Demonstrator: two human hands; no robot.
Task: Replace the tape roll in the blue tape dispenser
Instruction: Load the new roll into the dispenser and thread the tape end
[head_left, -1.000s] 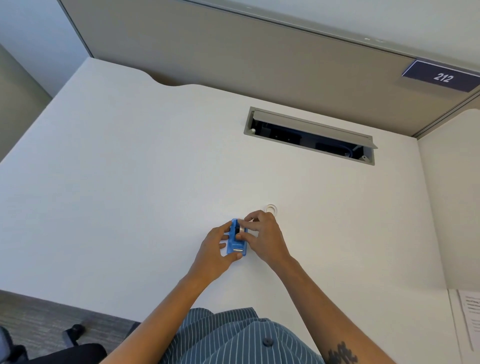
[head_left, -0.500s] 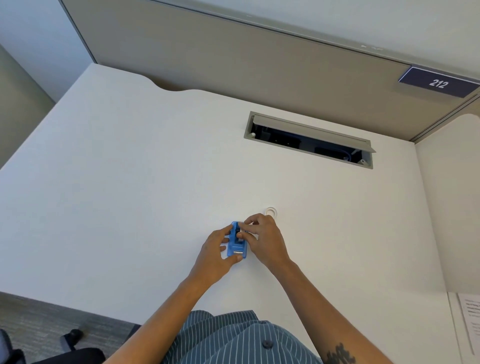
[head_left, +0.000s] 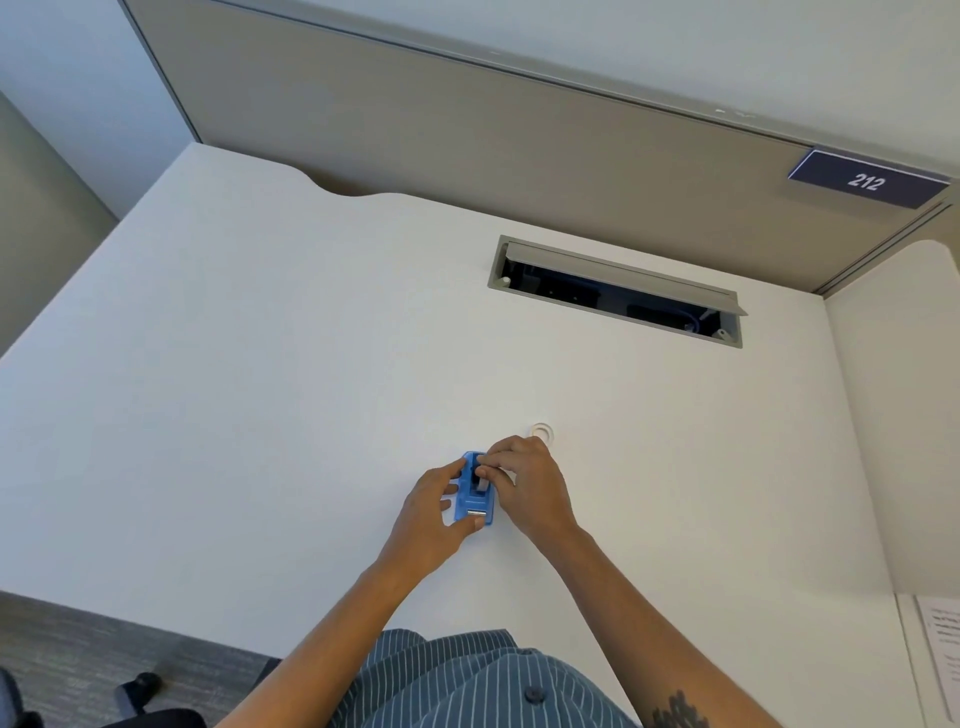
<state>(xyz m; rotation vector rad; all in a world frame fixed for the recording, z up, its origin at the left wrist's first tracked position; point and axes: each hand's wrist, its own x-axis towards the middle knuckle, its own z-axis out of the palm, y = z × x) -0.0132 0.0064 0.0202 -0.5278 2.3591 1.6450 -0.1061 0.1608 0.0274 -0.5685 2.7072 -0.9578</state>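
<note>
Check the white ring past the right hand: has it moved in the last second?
No. The ring lies at the same spot on the desk, with the same offset from the cable hatch; only the camera shifted.

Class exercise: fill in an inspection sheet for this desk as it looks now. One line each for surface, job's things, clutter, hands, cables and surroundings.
Surface: white desk, mostly bare.
Job's things: blue dispenser on the desk between both hands; white ring, perhaps a tape roll or core, lying just beyond the right hand.
Clutter: paper at the right edge.
Hands: left hand steadies the dispenser; right hand pinches at its top.
Cables: blue cable in the open hatch.
Surroundings: grey partition, sign reading 212.
</note>
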